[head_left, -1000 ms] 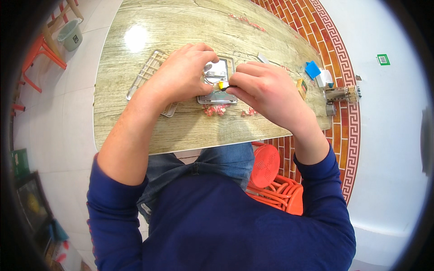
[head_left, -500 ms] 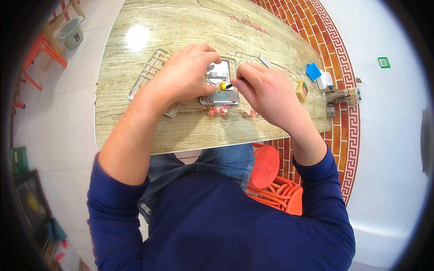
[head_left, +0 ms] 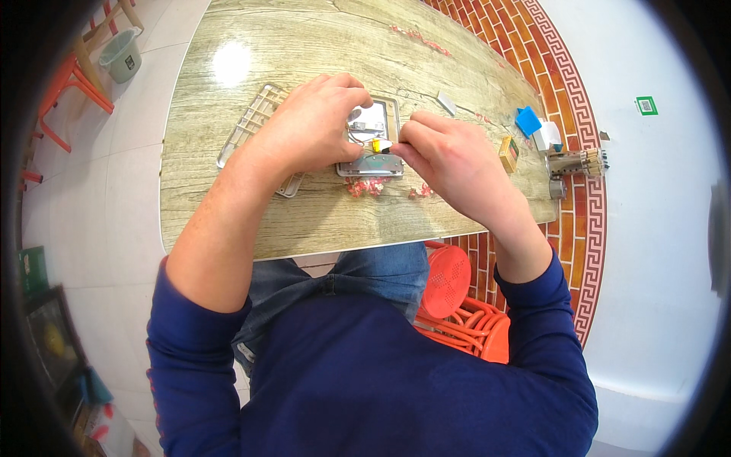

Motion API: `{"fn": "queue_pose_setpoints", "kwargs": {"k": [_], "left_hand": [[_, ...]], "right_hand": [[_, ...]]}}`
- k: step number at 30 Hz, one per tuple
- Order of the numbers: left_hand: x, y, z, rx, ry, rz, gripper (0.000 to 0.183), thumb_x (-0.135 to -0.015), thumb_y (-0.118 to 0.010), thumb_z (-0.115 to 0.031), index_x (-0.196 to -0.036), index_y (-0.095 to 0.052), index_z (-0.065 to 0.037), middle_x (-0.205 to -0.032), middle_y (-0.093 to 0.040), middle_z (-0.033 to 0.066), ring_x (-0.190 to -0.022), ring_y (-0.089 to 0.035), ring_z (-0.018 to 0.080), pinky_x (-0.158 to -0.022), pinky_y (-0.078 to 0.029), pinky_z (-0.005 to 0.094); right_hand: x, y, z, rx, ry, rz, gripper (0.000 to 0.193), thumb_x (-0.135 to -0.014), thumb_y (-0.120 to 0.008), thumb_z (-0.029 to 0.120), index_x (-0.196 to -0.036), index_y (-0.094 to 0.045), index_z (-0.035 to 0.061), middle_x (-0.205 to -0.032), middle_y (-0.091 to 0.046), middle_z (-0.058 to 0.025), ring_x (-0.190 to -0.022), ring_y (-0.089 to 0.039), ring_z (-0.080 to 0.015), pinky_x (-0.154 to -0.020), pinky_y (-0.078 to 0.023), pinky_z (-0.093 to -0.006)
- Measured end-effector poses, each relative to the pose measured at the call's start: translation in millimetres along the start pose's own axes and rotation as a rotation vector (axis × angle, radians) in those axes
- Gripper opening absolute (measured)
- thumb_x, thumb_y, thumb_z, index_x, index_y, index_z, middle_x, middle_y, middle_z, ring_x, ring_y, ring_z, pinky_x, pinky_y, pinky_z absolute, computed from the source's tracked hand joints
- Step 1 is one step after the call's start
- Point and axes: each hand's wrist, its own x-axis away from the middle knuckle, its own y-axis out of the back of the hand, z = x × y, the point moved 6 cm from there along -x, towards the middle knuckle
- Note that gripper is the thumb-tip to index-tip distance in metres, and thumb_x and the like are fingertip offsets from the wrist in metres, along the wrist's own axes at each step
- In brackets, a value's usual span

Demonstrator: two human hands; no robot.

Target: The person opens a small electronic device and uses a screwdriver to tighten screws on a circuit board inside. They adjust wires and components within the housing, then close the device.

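Note:
An opened electronic device (head_left: 392, 114) lies on the table, with a pale shallow shell, a circuit board (head_left: 373, 164) along its near edge and thin wires. My left hand (head_left: 316, 122) curves round its left side, thumb by the board and fingers toward the far edge, steadying it. My right hand (head_left: 449, 152) is closed in a pinch at the right side. Between its fingertips is a small dark-ended piece, beside a small yellow and white part (head_left: 380, 145) over the board. The fingers hide most of what they hold. Partly under my left forearm rests a pale ribbed cover (head_left: 251, 122).
Beyond my right hand are a small white piece (head_left: 446, 103), a yellow box (head_left: 508, 154), a blue object (head_left: 528, 121) and a metal holder (head_left: 576, 162) near the brick-patterned wall. Orange stools (head_left: 445, 282) stand below the table's near edge.
My right hand has shifted slightly, its fingertips tilting; more of the yellow and white part shows. The left hand and the device stay in place.

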Motion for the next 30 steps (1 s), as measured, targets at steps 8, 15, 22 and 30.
{"fn": "queue_pose_setpoints", "kwargs": {"k": [8, 15, 22, 30], "left_hand": [[0, 0, 0, 0.008, 0.003, 0.000, 0.065, -0.087, -0.097, -0.021, -0.148, -0.078, -0.005, -0.163, -0.069, 0.0150, -0.153, -0.064, 0.0390, -0.130, -0.054, 0.0472], [2, 1, 0, 0.011, -0.011, -0.026, 0.065, -0.087, -0.097, -0.020, -0.147, -0.078, -0.004, -0.162, -0.070, 0.0162, -0.152, -0.065, 0.0391, -0.130, -0.054, 0.0471], [1, 1, -1, 0.016, -0.002, -0.007, 0.065, -0.087, -0.096, -0.019, -0.147, -0.078, -0.003, -0.161, -0.070, 0.0160, -0.152, -0.064, 0.0388, -0.130, -0.054, 0.0470], [1, 1, -1, 0.012, 0.001, -0.010, 0.062, -0.087, -0.096, -0.019, -0.145, -0.078, -0.003, -0.160, -0.071, 0.0144, -0.151, -0.065, 0.0390, -0.128, -0.055, 0.0473]], "right_hand": [[-3, -12, -10, 0.170, -0.115, 0.074, 0.036, -0.116, -0.077, 0.034, -0.092, -0.073, 0.0084, -0.082, -0.072, -0.0100, -0.081, -0.080, -0.0347, -0.068, -0.062, -0.0484], [1, -20, 1, -0.112, -0.087, 0.089, 0.019, -0.113, -0.075, 0.018, -0.126, -0.066, 0.0073, -0.112, -0.075, -0.0154, -0.094, -0.081, -0.0404, -0.078, -0.064, -0.0531], [2, -17, 5, -0.142, -0.026, 0.066, 0.020, -0.108, -0.080, 0.007, -0.124, -0.068, 0.0049, -0.119, -0.070, -0.0148, -0.096, -0.078, -0.0419, -0.078, -0.063, -0.0510], [-3, -16, 2, -0.063, 0.074, 0.045, 0.015, -0.106, -0.083, 0.010, -0.111, -0.070, 0.0038, -0.107, -0.068, -0.0132, -0.090, -0.078, -0.0382, -0.075, -0.062, -0.0497]]}}
